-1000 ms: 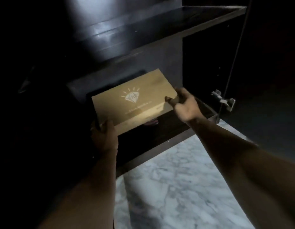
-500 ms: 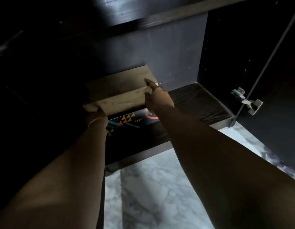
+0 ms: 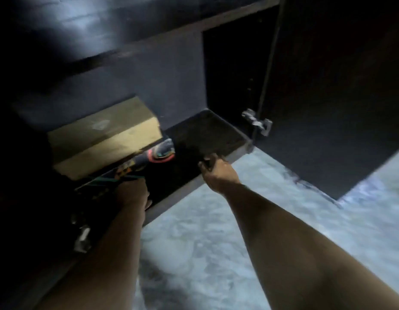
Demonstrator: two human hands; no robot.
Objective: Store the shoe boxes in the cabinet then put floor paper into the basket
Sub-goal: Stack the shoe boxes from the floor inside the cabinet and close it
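Note:
A tan shoe box (image 3: 100, 135) with a faint pale logo lies inside the dark cabinet (image 3: 207, 135), stacked on a dark patterned box (image 3: 158, 153) with orange, teal and red marks. My left hand (image 3: 131, 193) rests against the front of the dark patterned box; blur and shadow hide its fingers. My right hand (image 3: 218, 173) hovers at the front edge of the cabinet's bottom shelf, to the right of both boxes, with its fingers curled in and nothing in them. No floor paper or basket is in view.
The cabinet's right door (image 3: 328, 108) stands swung out, with a metal hinge (image 3: 258, 124) at its inner edge. Another hinge (image 3: 82, 238) shows at the lower left. A shelf board (image 3: 149, 39) runs above the boxes. White marble floor (image 3: 205, 242) lies below.
The tan box went from held in front of the cabinet to lying on the dark patterned box. Both hands let go of it and pulled back toward the shelf's front edge.

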